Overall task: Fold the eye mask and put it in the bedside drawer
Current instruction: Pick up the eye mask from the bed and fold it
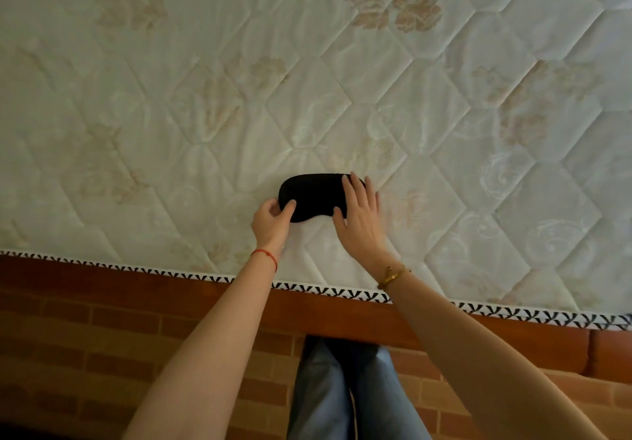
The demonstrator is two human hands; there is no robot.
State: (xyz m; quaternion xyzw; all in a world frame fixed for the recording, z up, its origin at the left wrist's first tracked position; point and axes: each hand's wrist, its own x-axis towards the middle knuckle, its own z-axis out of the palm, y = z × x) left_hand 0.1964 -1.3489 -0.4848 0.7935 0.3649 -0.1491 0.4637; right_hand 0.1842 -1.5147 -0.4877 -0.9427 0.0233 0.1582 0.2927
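A black eye mask (314, 196) lies flat and unfolded on the quilted white mattress (307, 80), a little in from the near edge. My left hand (272, 222) pinches the mask's left end between thumb and fingers. My right hand (360, 215) rests flat with fingers spread on the mask's right end, covering it. No drawer is in view.
The mattress edge has a black-and-white trim (136, 267) above a reddish wooden bed frame (342, 316). Below are a brick-patterned floor (102, 354) and my legs in blue jeans (342, 388) standing against the frame.
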